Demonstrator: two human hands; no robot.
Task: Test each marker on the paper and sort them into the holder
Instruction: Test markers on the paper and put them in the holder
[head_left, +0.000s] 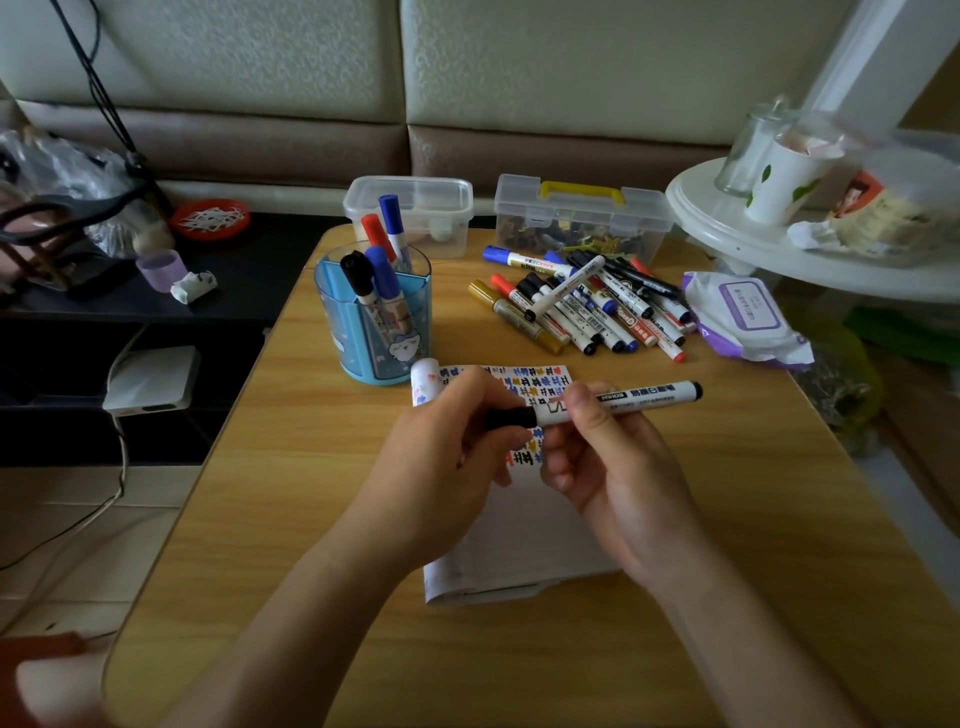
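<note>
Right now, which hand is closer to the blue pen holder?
Left. The left hand, gripping the marker by its black cap, is near the holder, in front and to its right; the right hand holds the barrel farther right.

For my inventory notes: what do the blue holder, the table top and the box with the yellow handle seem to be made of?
Blue holder: translucent plastic, glossy; markers show through its wall. Table top: wood or wood-look laminate, smooth; pale grain lines show, but not which. Box with the yellow handle: clear hard plastic, probably; its contents show through.
</note>
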